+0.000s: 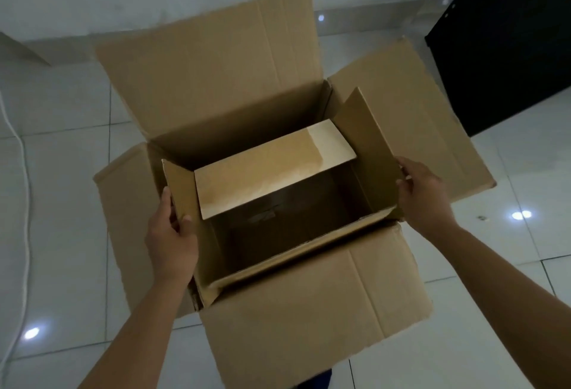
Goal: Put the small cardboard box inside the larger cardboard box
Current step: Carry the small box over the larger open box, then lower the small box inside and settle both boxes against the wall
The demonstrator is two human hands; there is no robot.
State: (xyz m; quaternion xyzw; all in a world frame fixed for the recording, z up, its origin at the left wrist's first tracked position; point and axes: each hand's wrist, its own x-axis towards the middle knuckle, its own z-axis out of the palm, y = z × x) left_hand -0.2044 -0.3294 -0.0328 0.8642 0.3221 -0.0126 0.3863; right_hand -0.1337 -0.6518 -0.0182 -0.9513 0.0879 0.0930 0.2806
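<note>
The larger cardboard box (pixel 309 311) stands on the floor with all its flaps spread outward. The small cardboard box (pixel 272 172) sits in its opening, top open, with one pale flap folded over its far half and a dark inside below. My left hand (pixel 171 231) grips the small box's left side flap. My right hand (pixel 423 197) holds its right side flap at the outer edge. The small box's lower part is hidden within the larger box.
Glossy white floor tiles (pixel 61 234) surround the box, with light reflections on them. A white cable (pixel 26 203) runs along the left. A dark panel (pixel 509 48) stands at the back right, and a pale wall base runs behind.
</note>
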